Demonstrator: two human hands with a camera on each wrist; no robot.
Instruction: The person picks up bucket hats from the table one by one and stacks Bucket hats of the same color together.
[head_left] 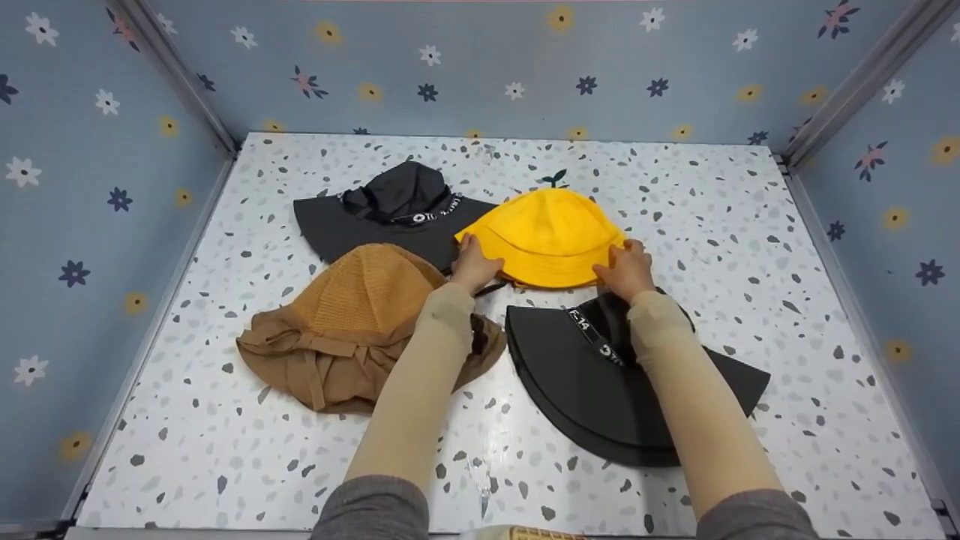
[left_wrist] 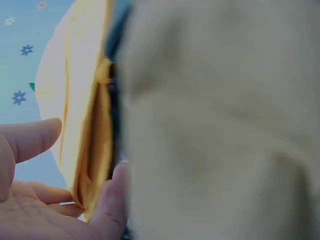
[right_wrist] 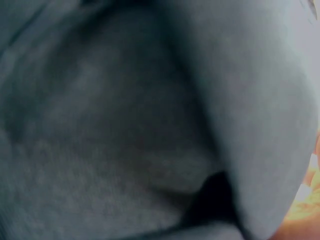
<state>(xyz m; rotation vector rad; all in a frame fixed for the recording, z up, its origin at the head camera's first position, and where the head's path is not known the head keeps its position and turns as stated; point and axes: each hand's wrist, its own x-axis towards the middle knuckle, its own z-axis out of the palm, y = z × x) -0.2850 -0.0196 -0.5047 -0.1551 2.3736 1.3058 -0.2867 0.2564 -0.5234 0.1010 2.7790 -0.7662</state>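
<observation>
A yellow bucket hat (head_left: 555,225) with a small green sprout on top sits toward the back of the table. My left hand (head_left: 474,266) pinches its brim at the left, and my right hand (head_left: 630,268) holds the brim at the right. Seen from the left wrist, the thumb of the left hand (left_wrist: 45,210) lies along one side of the yellow hat (left_wrist: 75,110), with fingers at its lower edge. Dark grey fabric fills most of the right wrist view and hides the right hand's grip.
A black wide-brimmed hat (head_left: 397,232) lies behind on the left, partly under the yellow one. In front of it rests a brown hat (head_left: 375,300) with a bow. Another black brimmed hat (head_left: 585,390) lies beneath my right forearm. Flowered panels (head_left: 495,67) enclose the speckled table (head_left: 817,420).
</observation>
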